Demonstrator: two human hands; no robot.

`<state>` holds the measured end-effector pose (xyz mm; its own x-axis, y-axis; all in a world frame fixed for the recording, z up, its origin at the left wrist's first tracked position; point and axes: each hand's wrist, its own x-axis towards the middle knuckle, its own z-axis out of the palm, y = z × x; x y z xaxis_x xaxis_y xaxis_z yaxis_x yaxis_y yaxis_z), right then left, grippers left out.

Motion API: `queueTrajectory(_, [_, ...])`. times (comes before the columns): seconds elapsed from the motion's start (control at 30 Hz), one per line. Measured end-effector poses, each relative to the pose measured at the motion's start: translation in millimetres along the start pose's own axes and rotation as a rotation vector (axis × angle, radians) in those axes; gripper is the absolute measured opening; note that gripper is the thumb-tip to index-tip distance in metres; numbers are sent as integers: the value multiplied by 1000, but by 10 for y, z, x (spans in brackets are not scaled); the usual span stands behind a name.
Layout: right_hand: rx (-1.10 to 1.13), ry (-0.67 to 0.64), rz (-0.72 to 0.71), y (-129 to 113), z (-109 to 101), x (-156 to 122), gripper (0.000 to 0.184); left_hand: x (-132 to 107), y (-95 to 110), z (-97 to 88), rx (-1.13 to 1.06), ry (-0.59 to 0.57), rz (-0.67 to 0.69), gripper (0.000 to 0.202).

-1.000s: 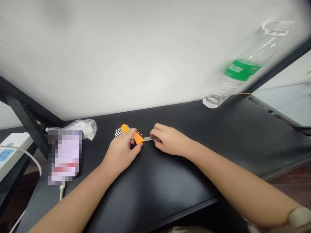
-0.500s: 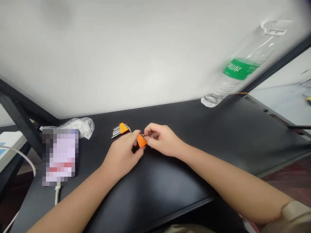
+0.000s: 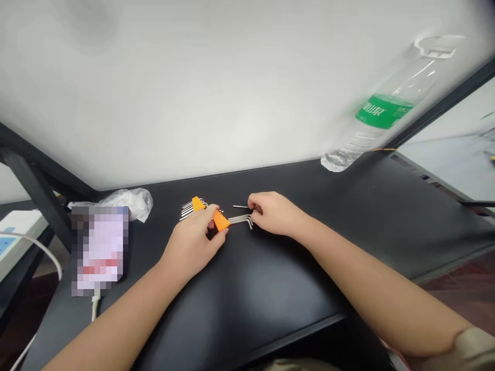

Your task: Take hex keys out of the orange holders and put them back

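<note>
Here's the orange holder, low over the middle of the worktop, and your left hand has it: that grip is closed on it, thumb on the near side, index finger on the far side. Out of its right side run slim metal hex keys, bent ends pointing towards you. Just beyond them, your right hand has its own grip closed on a single loose key, the straight shank pointing left, clear of the holder! Whether those right fingertips also brush the bent ends, you can't tell from here. Behind your left knuckles sits a second orange holder, a row of keys fanning left; your hand hides part of it. Further left, a phone with a pixelated screen lies on the worktop, a white cable at its near end, a crumpled clear plastic bag just behind. Far over to the right, by the pale wall, stands a clear bottle with a green label and white handle
</note>
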<state>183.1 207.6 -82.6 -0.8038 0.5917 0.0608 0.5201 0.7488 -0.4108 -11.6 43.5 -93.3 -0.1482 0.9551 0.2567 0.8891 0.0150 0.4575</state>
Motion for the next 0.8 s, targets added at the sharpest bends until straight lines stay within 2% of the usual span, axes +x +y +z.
queueTrajectory(0.1, [-8,-70,-40,33,-81,-50,9,0,-1,-7,-24,-1,-14,39])
queueTrajectory(0.2, [-23,-22,-45,69,-99,-62,7,6,10,-13,-38,-3,-25,38])
queueTrajectory(0.27, [-36,22,-51,80,-66,-56,7,9,13,-13,-44,0,-35,39])
queueTrajectory(0.37, [-38,0,-92,37,18,-61,19,12,4,-9,-52,2,-48,40])
queueTrajectory(0.53, [-54,-27,-190,-108,112,-110,13,14,-18,2,-63,4,-44,42])
queueTrajectory(0.67, [-57,-21,-222,-123,104,-120,14,13,-24,11,-84,-6,-33,42])
queueTrajectory(0.8, [94,62,-257,-155,65,-122,14,8,16,7,-100,-15,18,43])
